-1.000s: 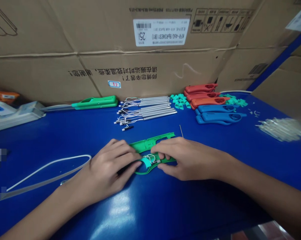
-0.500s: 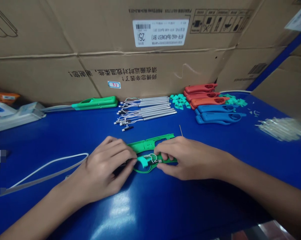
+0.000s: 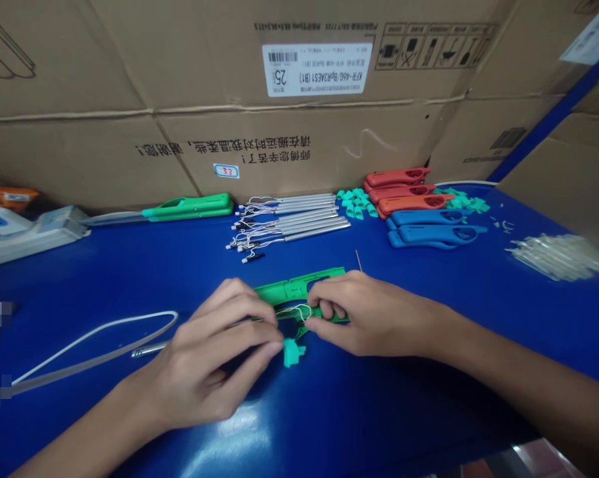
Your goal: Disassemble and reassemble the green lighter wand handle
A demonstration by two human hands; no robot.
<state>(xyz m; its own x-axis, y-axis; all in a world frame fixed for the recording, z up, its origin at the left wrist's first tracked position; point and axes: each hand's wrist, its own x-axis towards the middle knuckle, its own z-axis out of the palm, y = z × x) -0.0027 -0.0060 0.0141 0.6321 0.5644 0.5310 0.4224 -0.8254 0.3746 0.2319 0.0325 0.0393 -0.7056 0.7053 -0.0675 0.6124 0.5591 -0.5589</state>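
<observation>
My left hand [image 3: 224, 348] is closed in a pinch, a small teal trigger piece [image 3: 293, 354] at its thumb tip. Fingers of my right hand [image 3: 363, 309] curl around a green handle shell half [image 3: 328, 313], with thin white wires [image 3: 299, 310] looping between the two hands. Behind them lies a second green shell half [image 3: 284, 290], partly covered by my fingers. A silver metal tube [image 3: 147, 349] pokes out from under my left wrist. Part of the shell half and the tube's inner end are hidden by my hands.
Silver tubes with wires [image 3: 309, 218] lie behind my hands. Teal pieces [image 3: 355, 203], red shells [image 3: 397, 177] and blue shells [image 3: 433, 234] sit to their right, clear sticks [image 3: 560, 257] farther right. Green shells [image 3: 194, 206] and a power strip [image 3: 35, 236] are left. A cardboard box [image 3: 194, 60] walls the back.
The teal trigger piece has come out of the green shell half toward me and is tilted differently. My left hand has moved slightly right and nearer with it; my right hand has barely moved.
</observation>
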